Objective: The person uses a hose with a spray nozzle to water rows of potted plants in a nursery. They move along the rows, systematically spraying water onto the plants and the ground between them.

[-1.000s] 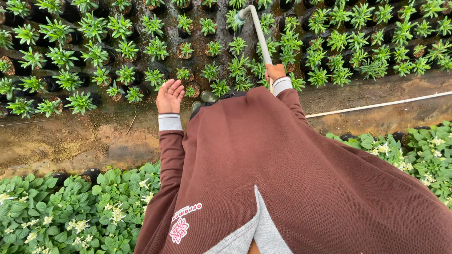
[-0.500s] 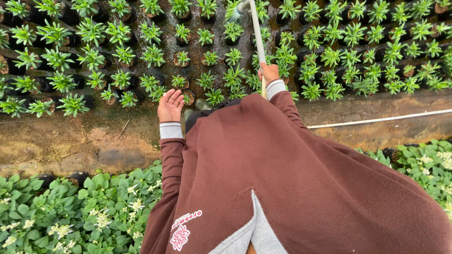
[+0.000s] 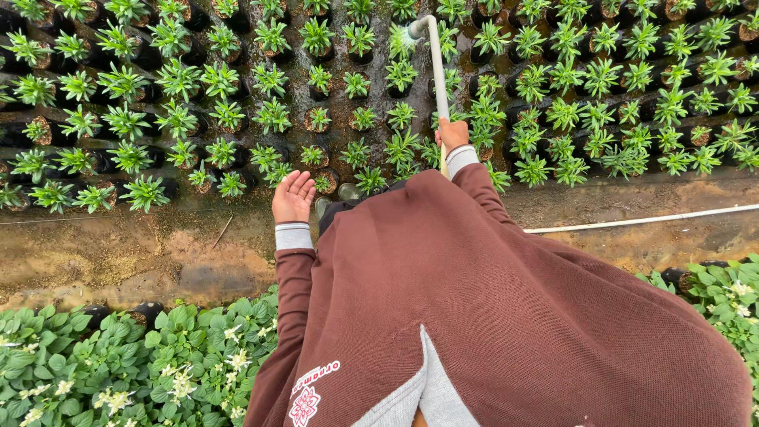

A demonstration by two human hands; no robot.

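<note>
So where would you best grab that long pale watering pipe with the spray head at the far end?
Probably the near end of the long pale watering pipe, where the right hand is wrapped round it now. The pipe is a thin straight tube running away over the small green potted seedlings, so closing round it from the side, well back from the spray head, seems best. The left hand is open, holding nothing.

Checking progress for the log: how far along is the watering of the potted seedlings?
Done: soil looks dark and wet around the green seedlings in small black pots near the spray. In hand: the right hand grips the long pale watering wand, its nozzle spraying over the pots; the left hand is open and holds nothing. Left: I cannot tell which of the outer rows at left and right have had water.
</note>
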